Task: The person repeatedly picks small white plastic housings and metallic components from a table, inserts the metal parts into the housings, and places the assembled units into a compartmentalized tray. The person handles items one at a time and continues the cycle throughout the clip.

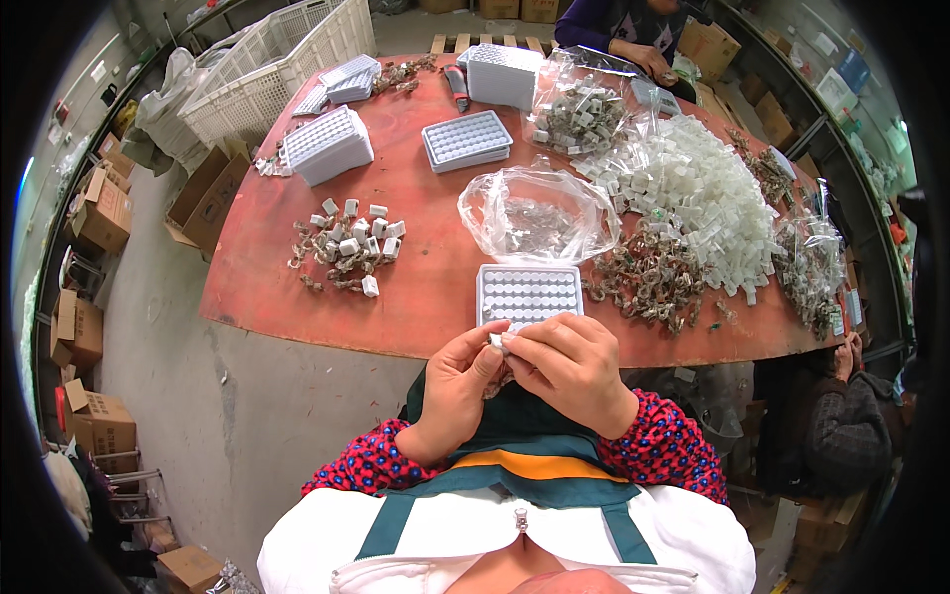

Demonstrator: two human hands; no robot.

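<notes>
Close to my chest, at the table's near edge, both hands meet around a small white plastic piece (pixel 497 340). My left hand (pixel 447 388) pinches it between thumb and forefinger. The fingers of my right hand (pixel 569 368) close on it from the other side. Just beyond them lies a white tray (pixel 480 295) with rows of small pockets. Right of the tray is a heap of brown curled pieces (pixel 648 280), touching a large mound of translucent white plastic pieces (pixel 693 183). An open clear plastic bag (pixel 480 213) rests behind the tray.
On the red table (pixel 297 327), a cluster of white blocks with brown leads (pixel 346 243) sits left. Stacked white trays (pixel 332 148) stand farther back, near a dark-handled tool (pixel 456 89). One person (pixel 633 40) works at the far side; another (pixel 851 426) sits at right.
</notes>
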